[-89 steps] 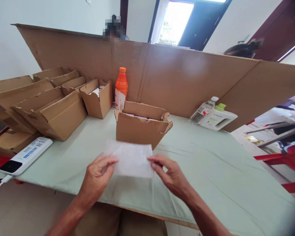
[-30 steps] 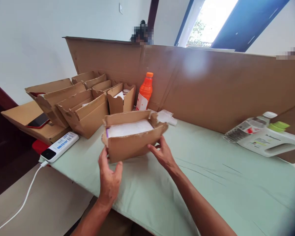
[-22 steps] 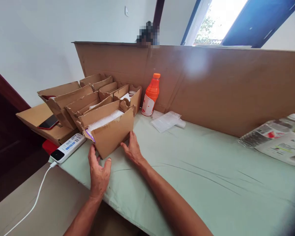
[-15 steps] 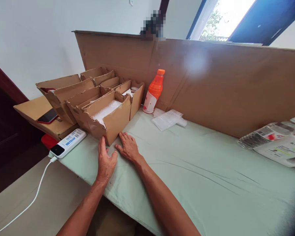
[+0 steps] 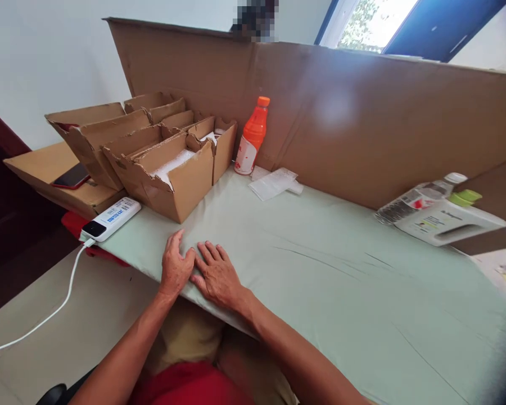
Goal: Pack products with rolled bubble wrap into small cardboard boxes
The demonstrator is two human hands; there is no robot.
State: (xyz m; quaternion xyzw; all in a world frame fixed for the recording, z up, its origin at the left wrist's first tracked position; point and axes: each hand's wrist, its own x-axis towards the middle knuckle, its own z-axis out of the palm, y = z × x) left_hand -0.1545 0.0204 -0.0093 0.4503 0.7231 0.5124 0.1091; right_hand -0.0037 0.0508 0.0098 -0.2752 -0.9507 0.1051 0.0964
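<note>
My left hand (image 5: 176, 264) rests on its edge on the green tablecloth (image 5: 303, 264), fingers loosely bent and apart, with nothing in it. Beside it my right hand (image 5: 216, 274) lies palm down with its fingers spread, close to the left thumb. Just beyond both hands stands a cardboard box (image 5: 194, 188) with ragged top edges; clear plastic packaging (image 5: 172, 167) shows inside it. A small gap separates the hands from the box. Farther back, flat translucent plastic bags (image 5: 273, 183) lie on the cloth near an orange-capped bottle (image 5: 253, 138) of orange-red liquid.
More open cardboard boxes (image 5: 105, 132) are clustered at the left. A white power bank (image 5: 112, 219) with a cable (image 5: 72, 281) sits by the table edge, near a phone (image 5: 71, 175). A tall cardboard panel (image 5: 341, 124) closes the back. At right lie a clear bottle (image 5: 421, 197) and white jug (image 5: 447, 224).
Both hands have drawn back from the box's near corner toward the table's front edge. The camera view has shifted, showing more of my lap and the right side.
</note>
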